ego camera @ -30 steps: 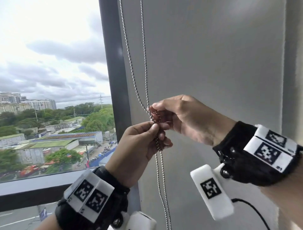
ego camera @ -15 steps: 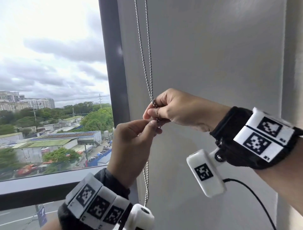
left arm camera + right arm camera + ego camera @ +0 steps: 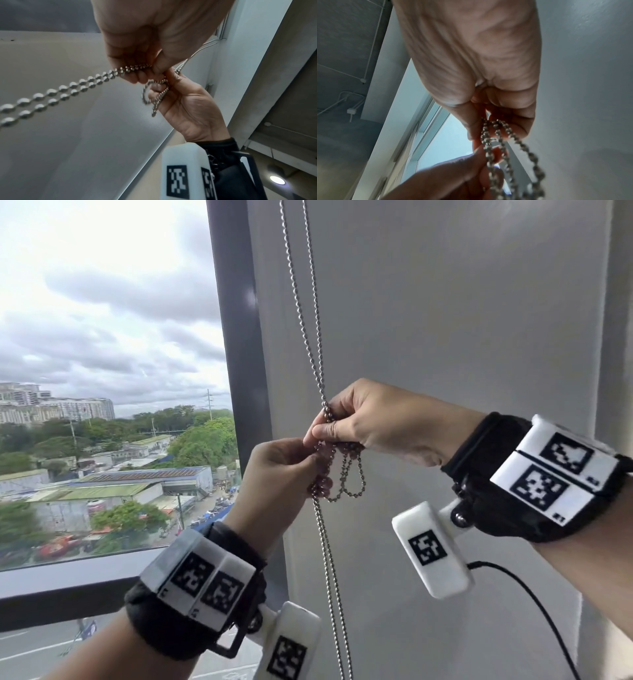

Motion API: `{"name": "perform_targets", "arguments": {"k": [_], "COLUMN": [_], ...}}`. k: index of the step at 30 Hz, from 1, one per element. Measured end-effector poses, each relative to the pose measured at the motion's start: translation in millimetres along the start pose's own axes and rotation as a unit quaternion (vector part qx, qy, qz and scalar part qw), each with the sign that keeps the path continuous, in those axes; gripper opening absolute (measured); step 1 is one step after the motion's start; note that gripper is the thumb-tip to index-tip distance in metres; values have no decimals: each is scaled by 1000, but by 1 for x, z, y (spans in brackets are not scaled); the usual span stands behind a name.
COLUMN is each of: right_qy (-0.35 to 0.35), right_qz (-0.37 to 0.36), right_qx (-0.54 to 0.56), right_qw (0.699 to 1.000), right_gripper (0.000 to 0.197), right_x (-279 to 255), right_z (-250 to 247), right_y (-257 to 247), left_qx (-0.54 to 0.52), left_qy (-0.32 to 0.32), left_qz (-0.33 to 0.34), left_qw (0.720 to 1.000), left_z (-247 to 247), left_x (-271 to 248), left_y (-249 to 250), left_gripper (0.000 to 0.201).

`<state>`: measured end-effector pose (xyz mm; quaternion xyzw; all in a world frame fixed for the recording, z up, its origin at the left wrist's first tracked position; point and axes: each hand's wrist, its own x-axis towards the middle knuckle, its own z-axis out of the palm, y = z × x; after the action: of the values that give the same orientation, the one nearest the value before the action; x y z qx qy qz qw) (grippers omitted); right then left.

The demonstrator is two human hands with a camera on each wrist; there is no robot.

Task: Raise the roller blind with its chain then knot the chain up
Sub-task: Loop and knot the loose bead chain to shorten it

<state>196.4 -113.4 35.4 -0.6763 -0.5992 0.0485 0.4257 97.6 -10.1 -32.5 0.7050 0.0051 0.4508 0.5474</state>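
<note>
Knotting step in hand, we judge: the window [image 3: 102,337] stands uncovered at left, so the raising looks done, though the blind itself is out of view

Left to right:
- Window frame [image 3: 236,337]: dark, smooth, upright
- Left hand [image 3: 277,484]: fingers curled, thumb and forefinger pinched on the chain [image 3: 310,313] just under the right hand; lower fingers wrapped round a bunched length
- Chain: small round metal beads, bright, paired strands hanging down the pale wall [image 3: 445,302] from above, passing through both hands and on below. Two small loops droop between the hands
- Right hand [image 3: 383,422]: fingertips clamped on the strands where they enter from above, touching the left hand

Next move, we reckon: pass a loop through and draw it tight. Beads are hard and slick; a loose knot may slide, so we keep tension on both strands while pulling. Whether any turn is already locked, we cannot tell
</note>
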Motion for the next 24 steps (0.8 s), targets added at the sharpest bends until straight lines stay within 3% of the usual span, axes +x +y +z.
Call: {"name": "perform_targets", "arguments": {"k": [5, 10, 18, 21, 24], "right_qy": [4, 18, 40, 29, 30], "right_qz": [-1, -11, -2, 12, 36], "right_qx": [-17, 12, 44, 81, 133], "right_qw": [1000, 1000, 998, 996, 990], "right_gripper": [13, 15, 19, 18, 25], "right_x": [-1, -3, -1, -4, -8], "right_z": [0, 0, 3, 1, -3], "right_y": [1, -1, -6, -7, -6], "left_qx": [27, -10, 4, 4, 5], "left_qy": [37, -12, -22, -37, -29], "left_qz": [-22, -44, -67, -56, -65], "left_qw": [999, 999, 998, 998, 997], "left_z": [1, 5, 12, 7, 4], "left_x": [5, 2, 4, 3, 2], "left_y": [2, 8, 9, 12, 15], "left_gripper": [18, 9, 17, 39, 37]}}
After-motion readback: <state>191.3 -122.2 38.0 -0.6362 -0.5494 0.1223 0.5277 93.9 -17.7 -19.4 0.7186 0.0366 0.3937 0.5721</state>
